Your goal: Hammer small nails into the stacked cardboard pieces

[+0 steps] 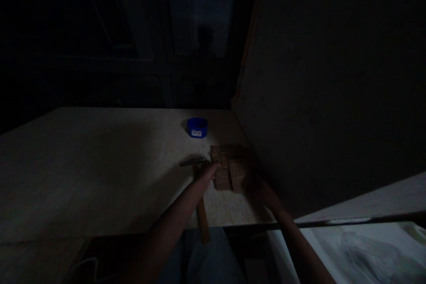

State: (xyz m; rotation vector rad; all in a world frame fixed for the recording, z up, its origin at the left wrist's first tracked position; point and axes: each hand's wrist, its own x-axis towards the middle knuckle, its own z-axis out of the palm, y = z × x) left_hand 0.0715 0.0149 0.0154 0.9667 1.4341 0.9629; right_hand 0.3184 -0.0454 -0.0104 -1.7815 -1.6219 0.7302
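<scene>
The scene is very dark. A small pile of flat wooden blocks (229, 171) lies on the pale tabletop (100, 164) beside an upright board (326, 97). My left hand (208, 176) reaches over a hammer (202, 217) and its fingers are drawn together on the left edge of the pile. The hammer lies on the table with its metal head just left of the blocks and its wooden handle sticking past the near edge. My right hand (262, 191) sits in deep shadow at the right side of the pile, and its fingers are too dark to make out.
A low round blue tub (197, 127) stands behind the blocks. The big upright board walls off the right side. A white surface with crumpled plastic (366, 248) lies at the lower right. Dark window panes fill the background.
</scene>
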